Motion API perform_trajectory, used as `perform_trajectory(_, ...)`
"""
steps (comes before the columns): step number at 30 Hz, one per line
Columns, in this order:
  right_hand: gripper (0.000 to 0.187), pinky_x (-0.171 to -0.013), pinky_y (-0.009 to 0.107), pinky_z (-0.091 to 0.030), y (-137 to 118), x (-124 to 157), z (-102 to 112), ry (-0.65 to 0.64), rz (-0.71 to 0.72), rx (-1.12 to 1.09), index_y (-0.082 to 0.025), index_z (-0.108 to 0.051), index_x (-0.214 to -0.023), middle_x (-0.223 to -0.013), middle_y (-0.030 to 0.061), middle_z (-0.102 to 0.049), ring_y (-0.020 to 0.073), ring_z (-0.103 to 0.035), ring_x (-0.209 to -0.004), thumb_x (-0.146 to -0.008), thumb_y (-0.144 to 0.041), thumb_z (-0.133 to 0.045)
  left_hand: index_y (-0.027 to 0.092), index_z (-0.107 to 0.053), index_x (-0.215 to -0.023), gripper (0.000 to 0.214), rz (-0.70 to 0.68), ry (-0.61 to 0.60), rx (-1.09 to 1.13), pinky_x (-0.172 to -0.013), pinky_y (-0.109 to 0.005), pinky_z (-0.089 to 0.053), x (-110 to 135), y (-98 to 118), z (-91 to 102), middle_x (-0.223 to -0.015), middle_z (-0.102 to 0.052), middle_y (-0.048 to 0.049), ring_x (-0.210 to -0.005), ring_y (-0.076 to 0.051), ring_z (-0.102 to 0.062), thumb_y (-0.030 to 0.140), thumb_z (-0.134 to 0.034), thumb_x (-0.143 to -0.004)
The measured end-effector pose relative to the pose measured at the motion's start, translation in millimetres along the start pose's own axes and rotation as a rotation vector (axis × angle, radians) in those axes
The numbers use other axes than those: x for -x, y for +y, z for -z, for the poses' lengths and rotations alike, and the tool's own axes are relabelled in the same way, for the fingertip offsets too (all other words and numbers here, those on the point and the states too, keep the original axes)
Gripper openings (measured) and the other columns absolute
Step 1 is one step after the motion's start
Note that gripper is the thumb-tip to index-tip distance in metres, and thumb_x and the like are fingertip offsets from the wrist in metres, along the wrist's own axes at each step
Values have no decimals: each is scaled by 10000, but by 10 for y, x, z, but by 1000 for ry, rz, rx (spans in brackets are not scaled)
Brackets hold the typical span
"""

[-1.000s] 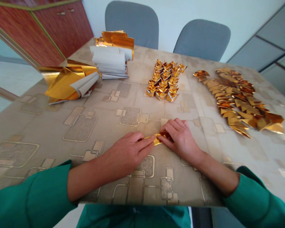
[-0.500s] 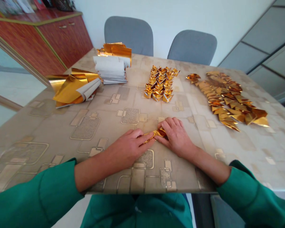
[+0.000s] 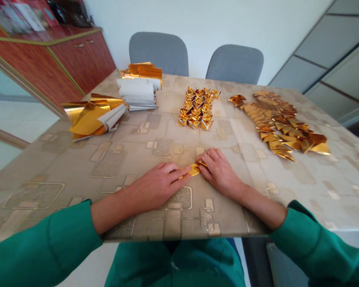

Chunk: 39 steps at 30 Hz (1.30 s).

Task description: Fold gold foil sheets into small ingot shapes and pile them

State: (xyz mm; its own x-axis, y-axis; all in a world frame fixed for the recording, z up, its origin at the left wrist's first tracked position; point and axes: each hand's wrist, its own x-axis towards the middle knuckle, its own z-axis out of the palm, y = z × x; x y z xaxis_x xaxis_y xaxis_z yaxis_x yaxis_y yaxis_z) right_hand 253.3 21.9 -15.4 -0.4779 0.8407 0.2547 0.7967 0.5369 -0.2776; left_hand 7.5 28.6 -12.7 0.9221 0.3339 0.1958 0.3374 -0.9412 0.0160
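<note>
A small folded piece of gold foil paper (image 3: 194, 170) lies low over the table's near middle, between my two hands. My left hand (image 3: 161, 181) pinches its left end, with the fingers pointing right. Its other end is under the closed fingers of my right hand (image 3: 218, 169). The ends of the folded paper are hidden by my fingers. Beyond my hands stand rows of finished gold paper ingots (image 3: 195, 109), packed close together.
Loose gold foil sheets (image 3: 91, 119) lie at the left, beside a stack of white-backed foil paper (image 3: 139, 93). Many overlapping folded gold pieces (image 3: 275, 115) spread over the right. Two grey chairs (image 3: 158, 54) stand behind the patterned table (image 3: 131, 217).
The folded gold paper now looks flatter between my hands, and my fingers have shifted slightly along it. The camera view has tilted up and moved a little to the right.
</note>
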Motion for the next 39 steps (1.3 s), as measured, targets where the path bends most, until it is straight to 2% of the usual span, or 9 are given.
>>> perform_trajectory(8, 184, -905, 426, -420, 8, -6, 6, -12, -6, 20, -178, -589, -1078, -993, 108, -595, 254, -505, -955, -971, -187, -440, 126, -518, -1353, 409, -18, -33, -37, -872, -385, -461, -1, -47, 19, -1442, -520, -123, -1042, -239, -507, 149, -453, -950)
perform_trajectory(14, 254, -869, 424, -448, -58, 15, -6, 8, -58, 25, -162, -598, -1088, -1026, 126, -582, 281, -488, -989, -922, -354, -585, 116, -520, -1350, 414, -7, -32, -28, -872, -388, -452, -11, -23, 42, -1432, -529, -120, -1035, -245, -511, 152, -440, -946)
perform_trajectory(16, 250, -890, 428, -448, -38, 25, 14, 16, -43, 9, -163, -605, -1079, -1010, 116, -601, 269, -507, -973, -923, -358, -588, 113, -524, -1346, 422, 15, -36, -17, -881, -392, -444, -24, -1, 49, -1427, -532, -126, -1042, -251, -520, 153, -450, -932)
perform_trajectory(20, 159, -1070, 489, -338, 34, 88, 124, 162, 42, -1, -203, -636, -1040, -983, 62, -669, 216, -565, -944, -974, -240, -496, 114, -534, -1334, 430, 60, -43, 15, -908, -402, -429, -47, 32, 49, -1413, -537, -138, -1070, -263, -526, 170, -462, -914)
perform_trajectory(23, 171, -1110, 487, -308, 44, 143, 190, 228, 123, 78, -215, -670, -1029, -974, 46, -690, 199, -581, -937, -965, -217, -511, 120, -503, -1371, 465, 78, -55, 36, -939, -412, -413, -51, 36, 36, -1441, -511, -131, -1101, -270, -515, 160, -445, -911)
perform_trajectory(26, 165, -1113, 469, -318, 29, 150, 183, 152, 196, 147, -214, -691, -1019, -951, 42, -698, 194, -587, -933, -958, -250, -541, 129, -467, -1408, 514, 86, -71, 57, -953, -426, -406, -55, 27, 26, -1450, -500, -134, -1103, -272, -514, 156, -460, -894)
perform_trajectory(29, 178, -1115, 455, -320, 43, 115, 148, 81, 213, 156, -220, -706, -980, -910, 24, -711, 181, -593, -915, -968, -246, -531, 144, -498, -1385, 511, 78, -89, 65, -935, -426, -414, -64, 10, 27, -1443, -507, -129, -1083, -273, -519, 146, -474, -875)
perform_trajectory(35, 184, -1110, 461, -331, 127, 146, 178, 109, 284, 138, -215, -710, -1046, -972, 29, -742, 181, -615, -942, -960, -231, -549, 149, -527, -1364, 506, 83, -106, 54, -913, -427, -427, -71, 2, 40, -1421, -530, -118, -1064, -273, -514, 125, -475, -861)
perform_trajectory(39, 199, -1092, 457, -349, 116, 227, 212, 118, 277, 141, -215, -713, -1059, -1051, 38, -741, 192, -615, -1002, -958, -208, -542, 138, -518, -1374, 498, 89, -105, 51, -915, -432, -428, -70, 15, 31, -1439, -512, -125, -1068, -277, -517, 134, -455, -880)
